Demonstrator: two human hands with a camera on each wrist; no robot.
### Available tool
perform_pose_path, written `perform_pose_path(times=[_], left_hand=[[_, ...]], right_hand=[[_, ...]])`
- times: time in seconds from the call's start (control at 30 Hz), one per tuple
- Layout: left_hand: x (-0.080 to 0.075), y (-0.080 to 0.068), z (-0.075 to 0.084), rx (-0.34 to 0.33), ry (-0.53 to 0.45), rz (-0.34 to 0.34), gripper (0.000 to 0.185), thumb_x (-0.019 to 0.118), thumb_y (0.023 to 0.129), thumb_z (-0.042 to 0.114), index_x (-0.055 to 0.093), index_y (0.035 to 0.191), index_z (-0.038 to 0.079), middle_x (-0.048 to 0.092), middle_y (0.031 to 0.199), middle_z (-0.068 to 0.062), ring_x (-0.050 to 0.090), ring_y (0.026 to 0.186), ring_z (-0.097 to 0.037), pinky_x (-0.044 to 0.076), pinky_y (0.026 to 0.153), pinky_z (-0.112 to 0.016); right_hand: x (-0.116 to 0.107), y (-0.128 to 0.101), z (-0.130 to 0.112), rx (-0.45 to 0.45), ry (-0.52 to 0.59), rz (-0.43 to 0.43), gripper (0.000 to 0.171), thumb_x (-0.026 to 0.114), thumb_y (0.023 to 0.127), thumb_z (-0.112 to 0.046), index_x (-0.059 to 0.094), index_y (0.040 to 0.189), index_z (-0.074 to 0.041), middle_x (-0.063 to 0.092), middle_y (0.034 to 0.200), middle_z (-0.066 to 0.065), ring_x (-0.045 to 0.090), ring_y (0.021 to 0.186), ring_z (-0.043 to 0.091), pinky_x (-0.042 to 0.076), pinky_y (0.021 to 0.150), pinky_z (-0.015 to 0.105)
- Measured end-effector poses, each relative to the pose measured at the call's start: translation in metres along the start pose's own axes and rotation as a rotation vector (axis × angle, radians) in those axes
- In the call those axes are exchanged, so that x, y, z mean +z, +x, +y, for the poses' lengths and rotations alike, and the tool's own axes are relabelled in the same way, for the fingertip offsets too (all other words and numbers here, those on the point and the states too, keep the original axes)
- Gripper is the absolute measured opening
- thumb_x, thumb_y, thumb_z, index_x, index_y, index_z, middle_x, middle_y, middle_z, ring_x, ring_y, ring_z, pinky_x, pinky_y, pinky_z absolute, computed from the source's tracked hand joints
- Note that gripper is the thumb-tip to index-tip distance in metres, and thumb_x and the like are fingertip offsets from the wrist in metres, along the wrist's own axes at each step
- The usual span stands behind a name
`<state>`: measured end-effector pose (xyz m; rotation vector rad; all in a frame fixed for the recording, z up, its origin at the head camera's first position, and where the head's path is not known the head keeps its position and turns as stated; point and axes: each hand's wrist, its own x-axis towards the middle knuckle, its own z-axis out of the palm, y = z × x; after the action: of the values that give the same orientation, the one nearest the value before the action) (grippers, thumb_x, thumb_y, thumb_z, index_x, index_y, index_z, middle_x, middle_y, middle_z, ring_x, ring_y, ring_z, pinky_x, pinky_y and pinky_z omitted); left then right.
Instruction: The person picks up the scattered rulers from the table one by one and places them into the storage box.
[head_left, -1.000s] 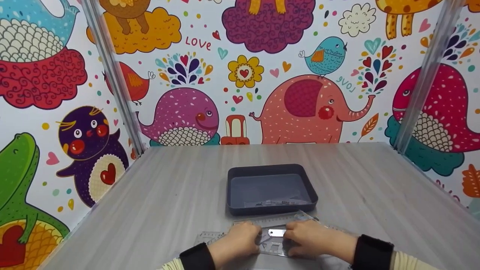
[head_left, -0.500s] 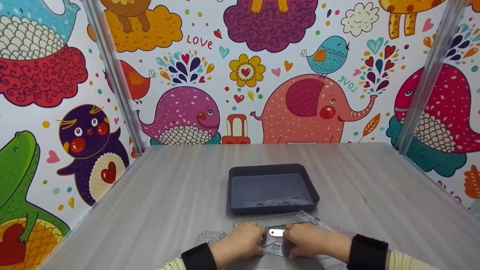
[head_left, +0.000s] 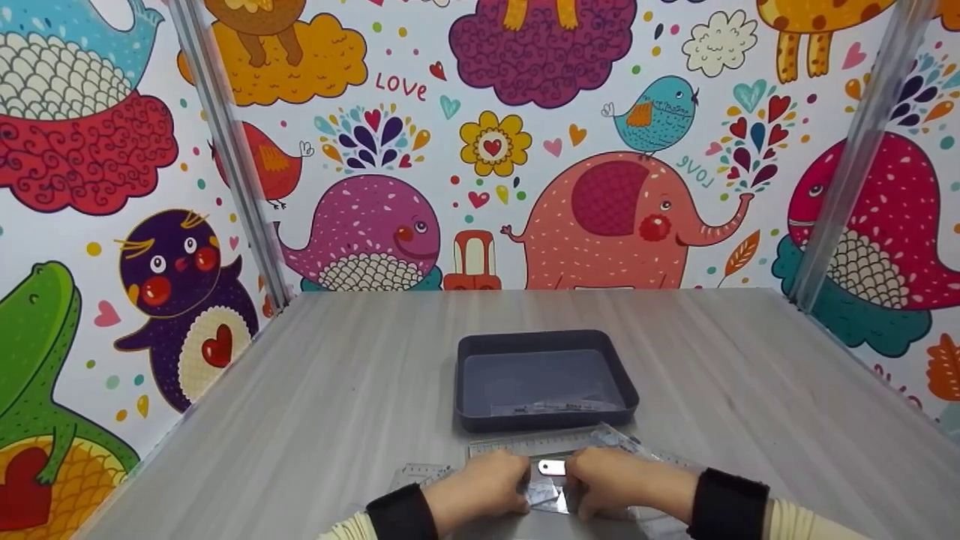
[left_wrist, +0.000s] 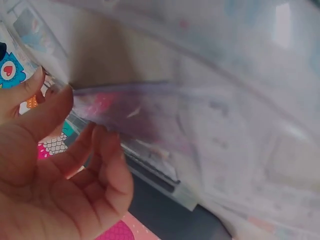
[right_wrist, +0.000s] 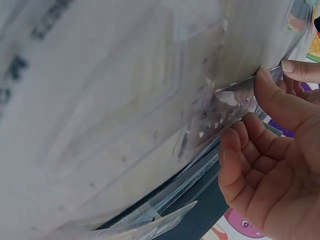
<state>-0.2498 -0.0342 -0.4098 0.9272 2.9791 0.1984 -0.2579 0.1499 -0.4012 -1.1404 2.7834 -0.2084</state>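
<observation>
- Both hands sit at the near edge of the desk (head_left: 315, 405), close together, working on a clear pouch (head_left: 551, 480) of transparent rulers.
- The left hand (head_left: 484, 484) has its fingers curled, thumb and fingertips pinching the pouch's left part; the left wrist view shows the thumb (left_wrist: 42, 117) on top of the plastic edge and the fingers (left_wrist: 107, 165) bent under it.
- The right hand (head_left: 611, 480) likewise curls round the pouch's right part; the right wrist view shows its thumb (right_wrist: 280, 102) pressed on the plastic and the fingers (right_wrist: 240, 150) folded beneath.
- The pouch lies low over the desk between the hands, just in front of a dark tray (head_left: 471, 360).
- A long ruler (head_left: 525, 446) lies flat on the desk between the tray and the hands.
- Another clear ruler piece (head_left: 416, 474) shows just left of the left hand.
- Inside the tray lies a clear ruler (head_left: 555, 407) against its near wall.
- Cartoon animal walls (head_left: 600, 210) stand round the desk.
</observation>
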Motion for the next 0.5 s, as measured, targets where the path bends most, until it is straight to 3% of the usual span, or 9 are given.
perform_pose_path(times=[0.23, 0.5], left_hand=[[-0.0034, -0.0006, -0.0007, -0.003, -0.028, 0.014, 0.025, 0.068, 0.059, 0.029, 0.058, 0.076, 0.013, 0.05, 0.066, 0.004, 0.046, 0.061, -0.009, 0.039, 0.055, -0.023], [-0.0038, 0.0009, -0.0025, -0.016, 0.003, 0.11, 0.007, 0.058, 0.071, 0.021, 0.063, 0.072, 0.016, 0.052, 0.065, 0.004, 0.049, 0.062, -0.01, 0.04, 0.057, -0.024]], right_hand=[[0.0037, -0.0016, 0.0029, 0.005, 0.058, 0.029, 0.026, 0.073, 0.052, -0.02, 0.052, 0.067, -0.014, 0.049, 0.058, -0.012, 0.042, 0.051, 0.0, 0.036, 0.046, 0.018], [0.003, -0.0045, 0.0052, 0.01, 0.132, 0.072, 0.024, 0.071, 0.053, -0.012, 0.052, 0.068, -0.012, 0.049, 0.057, -0.011, 0.041, 0.05, 0.0, 0.035, 0.046, 0.018]])
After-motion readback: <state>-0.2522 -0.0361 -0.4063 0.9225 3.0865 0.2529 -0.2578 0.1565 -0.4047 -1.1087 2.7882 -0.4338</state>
